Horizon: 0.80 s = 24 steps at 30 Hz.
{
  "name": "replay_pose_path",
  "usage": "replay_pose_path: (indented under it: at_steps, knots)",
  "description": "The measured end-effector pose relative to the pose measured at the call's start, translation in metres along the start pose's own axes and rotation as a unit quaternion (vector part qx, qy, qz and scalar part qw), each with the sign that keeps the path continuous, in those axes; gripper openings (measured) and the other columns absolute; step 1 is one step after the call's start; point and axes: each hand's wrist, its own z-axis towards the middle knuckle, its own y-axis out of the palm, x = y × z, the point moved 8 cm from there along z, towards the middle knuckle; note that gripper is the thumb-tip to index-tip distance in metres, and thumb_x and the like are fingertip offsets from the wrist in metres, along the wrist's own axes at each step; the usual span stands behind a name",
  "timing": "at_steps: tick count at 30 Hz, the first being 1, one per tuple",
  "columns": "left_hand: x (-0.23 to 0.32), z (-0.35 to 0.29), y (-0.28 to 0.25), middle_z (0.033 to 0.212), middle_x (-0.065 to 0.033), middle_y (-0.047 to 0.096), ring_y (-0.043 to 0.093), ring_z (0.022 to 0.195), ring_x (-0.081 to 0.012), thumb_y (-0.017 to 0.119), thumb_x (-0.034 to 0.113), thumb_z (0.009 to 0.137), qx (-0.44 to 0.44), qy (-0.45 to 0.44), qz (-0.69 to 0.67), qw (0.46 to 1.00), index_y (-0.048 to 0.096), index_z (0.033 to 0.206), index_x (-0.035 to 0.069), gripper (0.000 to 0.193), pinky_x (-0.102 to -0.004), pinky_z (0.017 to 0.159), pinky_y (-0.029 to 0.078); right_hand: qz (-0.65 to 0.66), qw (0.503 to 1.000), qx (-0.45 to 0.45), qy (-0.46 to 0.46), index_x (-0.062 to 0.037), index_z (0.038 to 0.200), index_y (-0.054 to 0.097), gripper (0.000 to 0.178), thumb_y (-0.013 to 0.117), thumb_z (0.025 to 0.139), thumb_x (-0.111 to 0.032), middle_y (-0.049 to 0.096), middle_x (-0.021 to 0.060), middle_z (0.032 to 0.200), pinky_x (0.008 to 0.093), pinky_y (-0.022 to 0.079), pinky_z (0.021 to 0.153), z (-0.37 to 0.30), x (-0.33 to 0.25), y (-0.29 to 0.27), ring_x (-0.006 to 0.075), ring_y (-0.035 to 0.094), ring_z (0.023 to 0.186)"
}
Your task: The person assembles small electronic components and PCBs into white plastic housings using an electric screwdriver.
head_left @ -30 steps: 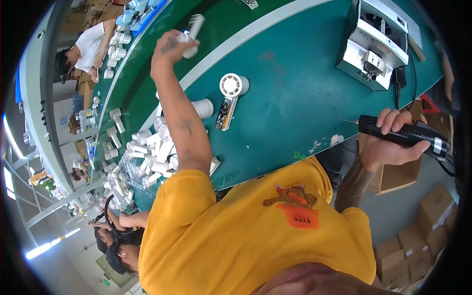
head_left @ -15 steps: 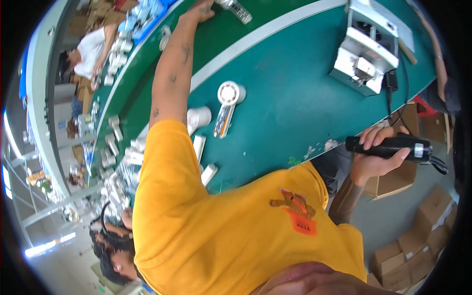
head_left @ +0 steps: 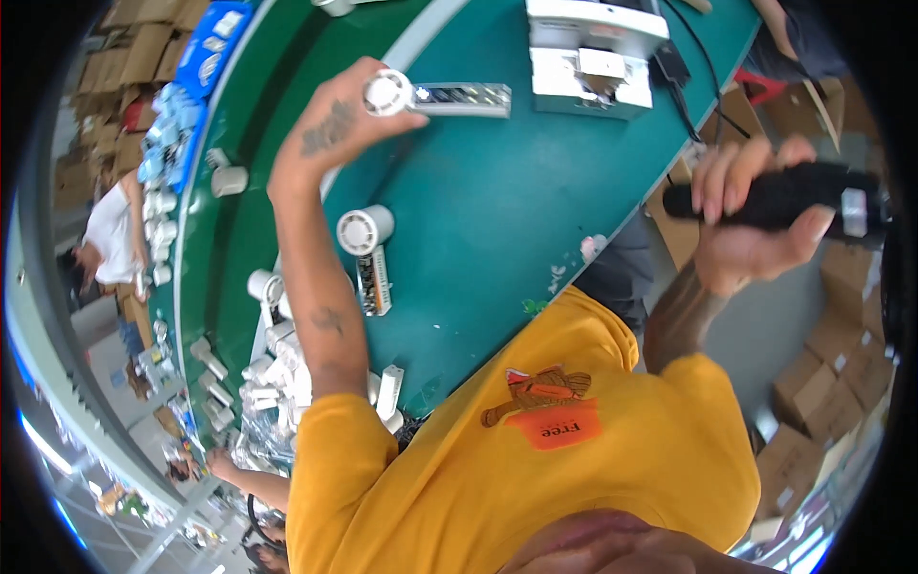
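Note:
My left hand point(head_left: 335, 120) grips a white handheld fan point(head_left: 387, 93) by its round head, over the green bench. The fan's handle points right, its cover off, with the inner parts showing. A second handheld fan point(head_left: 363, 231) lies on the bench nearer to me, its handle open as well. At the right, past the bench edge, my right hand point(head_left: 746, 215) is wrapped round a black cylindrical electric screwdriver point(head_left: 789, 196), held level. The screwdriver's far right end fades into the dark rim of the picture.
A white metal box device point(head_left: 593, 72) with a black cable stands at the bench's far side. Left of the bench, a green conveyor point(head_left: 206, 258) carries white fan parts; more fan parts point(head_left: 277, 368) pile beside my left arm. Cardboard boxes point(head_left: 822, 383) stand on the floor at right. Other people sit nearby.
My left hand has come back from the conveyor to above the bench and now holds a fan. The right hand with the screwdriver has risen slightly. The whole view has shifted.

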Motion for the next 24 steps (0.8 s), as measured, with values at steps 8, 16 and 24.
replay_pose_path:
  at_steps: [8,16,24]
  knots:
    - [0.06,-0.025,0.094,0.108,-0.0141,0.067,0.068,0.095,-0.0305,0.087,0.026,0.078,0.129,0.059,-0.029,0.99,0.068,0.112,0.004,0.045,-0.0387,0.086,0.053,-0.129,0.983,0.012,-0.132,0.0014,0.128,0.05,0.044,0.057,0.107,-0.036,0.052,0.0019,0.059,0.0256,0.038,0.041,0.075,0.02,0.08,0.0105,0.046,0.041]
    - [0.023,-0.013,0.14,0.088,-0.0188,0.073,0.07,0.077,-0.023,0.028,0.039,0.113,0.304,-0.048,-0.533,0.788,0.066,0.092,-0.006,0.063,-0.0325,0.074,0.056,-0.188,0.978,0.013,-0.088,-0.0012,0.102,0.055,0.027,0.067,0.103,-0.025,0.057,0.0019,0.062,0.0238,0.037,0.04,0.068,0.045,0.08,0.0086,0.049,0.042]
    - [0.03,-0.016,0.136,0.079,-0.0128,0.073,0.066,0.068,-0.0162,0.024,0.034,0.113,0.361,-0.042,-0.506,0.783,0.066,0.086,-0.004,0.063,-0.0275,0.065,0.053,-0.203,0.977,-0.048,-0.051,-0.0004,0.123,0.047,0.044,0.049,0.106,-0.041,0.049,0.011,0.061,0.0338,0.042,0.044,0.032,0.043,0.054,0.0176,0.047,0.043]
